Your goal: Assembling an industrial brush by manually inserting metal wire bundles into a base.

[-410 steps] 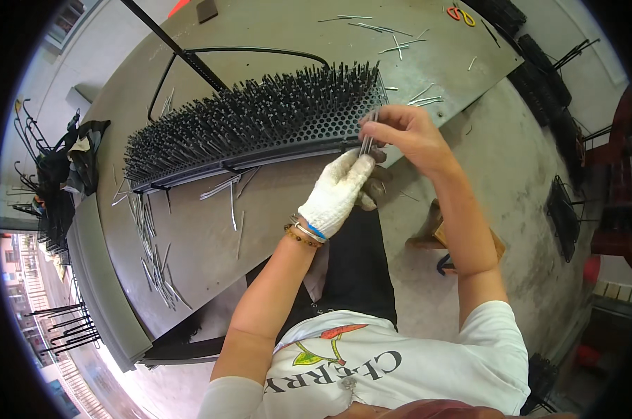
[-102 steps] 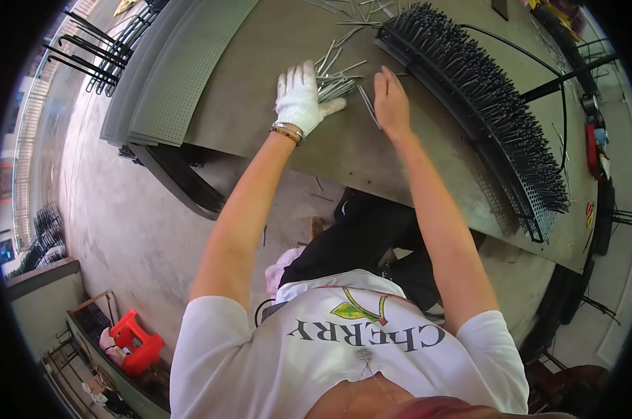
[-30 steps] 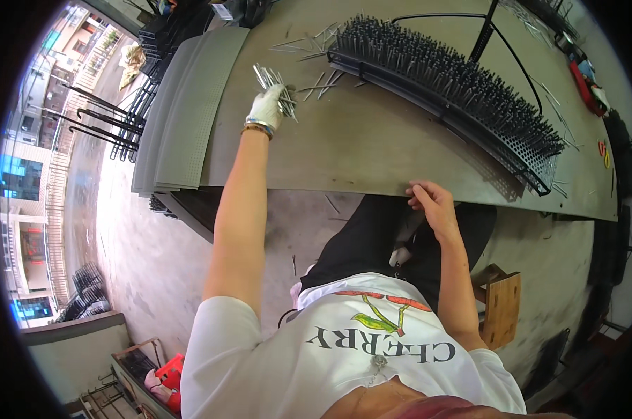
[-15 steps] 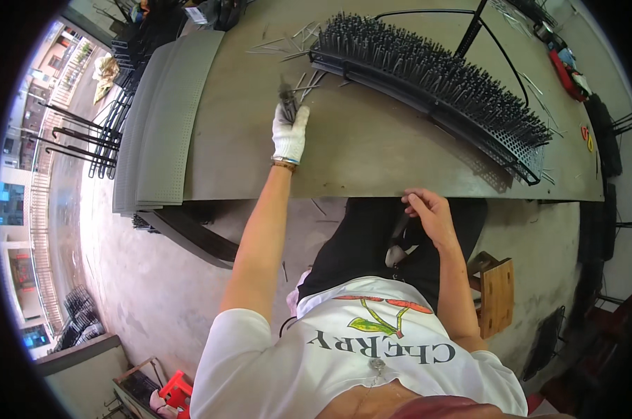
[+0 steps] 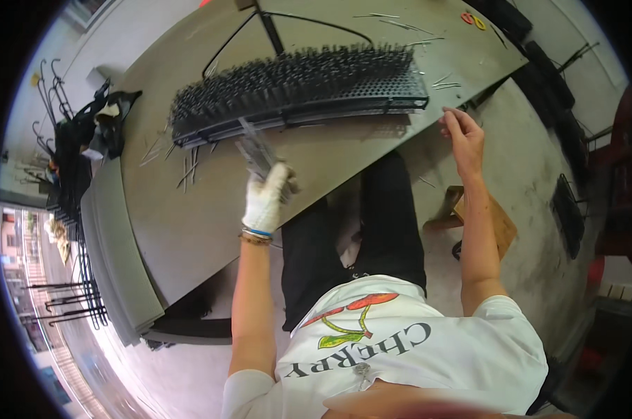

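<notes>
The left hand (image 5: 265, 197), in a white knitted glove, is closed around a bundle of thin silver metal rods (image 5: 257, 152), blurred, held over the grey desk (image 5: 190, 230) in front of a long black perforated metal rack (image 5: 392, 89) packed with upright dark rods (image 5: 288, 77). The bare right hand (image 5: 465, 137) is beside the desk's edge, to the right of the rack, fingers curled narrow; whether they pinch anything cannot be told. Loose silver rods (image 5: 187, 170) lie near the rack's left end.
</notes>
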Available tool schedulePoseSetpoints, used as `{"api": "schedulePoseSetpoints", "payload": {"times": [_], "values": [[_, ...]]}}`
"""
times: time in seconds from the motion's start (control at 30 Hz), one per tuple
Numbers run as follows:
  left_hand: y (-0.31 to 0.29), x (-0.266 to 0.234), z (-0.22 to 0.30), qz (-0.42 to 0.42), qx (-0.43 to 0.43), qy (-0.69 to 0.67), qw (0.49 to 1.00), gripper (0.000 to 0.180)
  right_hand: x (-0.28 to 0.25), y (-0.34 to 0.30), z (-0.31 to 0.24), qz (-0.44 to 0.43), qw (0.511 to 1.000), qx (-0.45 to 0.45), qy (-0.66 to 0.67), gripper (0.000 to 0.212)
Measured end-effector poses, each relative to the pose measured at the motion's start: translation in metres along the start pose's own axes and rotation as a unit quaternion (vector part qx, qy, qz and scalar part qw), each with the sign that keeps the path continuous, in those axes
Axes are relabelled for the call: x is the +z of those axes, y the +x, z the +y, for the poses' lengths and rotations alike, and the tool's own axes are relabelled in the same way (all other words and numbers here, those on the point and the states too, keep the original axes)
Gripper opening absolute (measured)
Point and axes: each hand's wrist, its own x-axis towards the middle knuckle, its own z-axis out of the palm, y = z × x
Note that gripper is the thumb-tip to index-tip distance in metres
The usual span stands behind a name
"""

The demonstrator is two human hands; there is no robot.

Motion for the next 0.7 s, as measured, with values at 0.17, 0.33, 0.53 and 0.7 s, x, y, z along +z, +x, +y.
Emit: {"api": "schedulePoseSetpoints", "payload": {"times": [0.17,0.33,0.53,0.7], "values": [[0.017,0.099,-0.014,-0.172,-0.095,-0.025,0.98,0.025,0.019,-0.012,-0.013,-0.206,0.974,0.056,0.07,0.027],[0.032,0.137,-0.018,-0.207,-0.127,-0.005,0.97,0.023,0.048,0.004,-0.034,-0.26,0.96,0.065,0.085,0.03],[0.04,0.146,-0.022,-0.243,-0.178,0.001,0.954,0.028,0.054,0.039,-0.037,-0.316,0.932,0.091,0.153,0.03],[0.046,0.147,-0.031,-0.254,-0.207,0.035,0.944,0.03,0.048,0.048,-0.022,-0.323,0.94,0.068,0.088,0.02]]}}
